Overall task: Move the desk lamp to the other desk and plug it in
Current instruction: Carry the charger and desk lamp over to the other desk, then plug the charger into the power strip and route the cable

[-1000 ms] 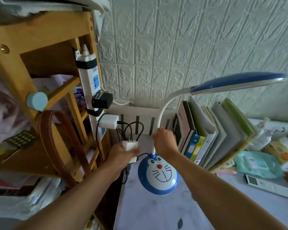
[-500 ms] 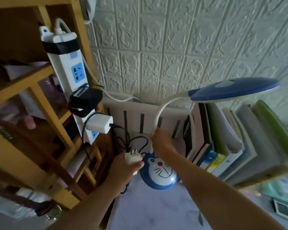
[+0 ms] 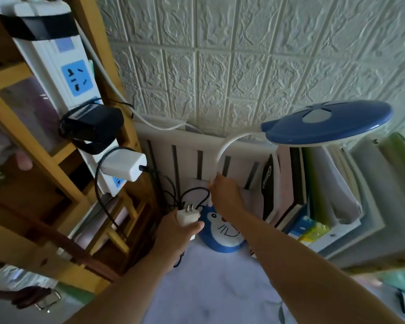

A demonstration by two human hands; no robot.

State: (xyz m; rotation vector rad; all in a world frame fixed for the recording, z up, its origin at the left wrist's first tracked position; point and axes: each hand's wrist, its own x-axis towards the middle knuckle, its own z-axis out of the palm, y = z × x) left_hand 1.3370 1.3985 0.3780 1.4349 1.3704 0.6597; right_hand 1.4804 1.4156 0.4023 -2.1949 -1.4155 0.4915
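Observation:
The desk lamp stands on the pale desk: a blue cartoon-cat base (image 3: 222, 231), a white bendy neck and a blue round head (image 3: 325, 123) reaching right. My right hand (image 3: 225, 195) grips the neck just above the base. My left hand (image 3: 173, 232) holds the lamp's white plug adapter (image 3: 187, 216), prongs pointing up, its black cord looping behind. A white power strip (image 3: 63, 73) is taped upright to the wooden shelf post at upper left, with one free blue socket (image 3: 76, 78) near its top.
A black adapter (image 3: 91, 125) and a white charger (image 3: 123, 168) fill the strip's lower sockets. Books and folders (image 3: 313, 195) lean right of the lamp. A white slatted rack (image 3: 187, 155) stands against the textured wall. A wooden shelf (image 3: 45, 183) lines the left.
The view has swung up and closer to the power strip, which now fills the upper left. Both hands keep their holds on lamp neck and plug, and the plug has stayed low by the base.

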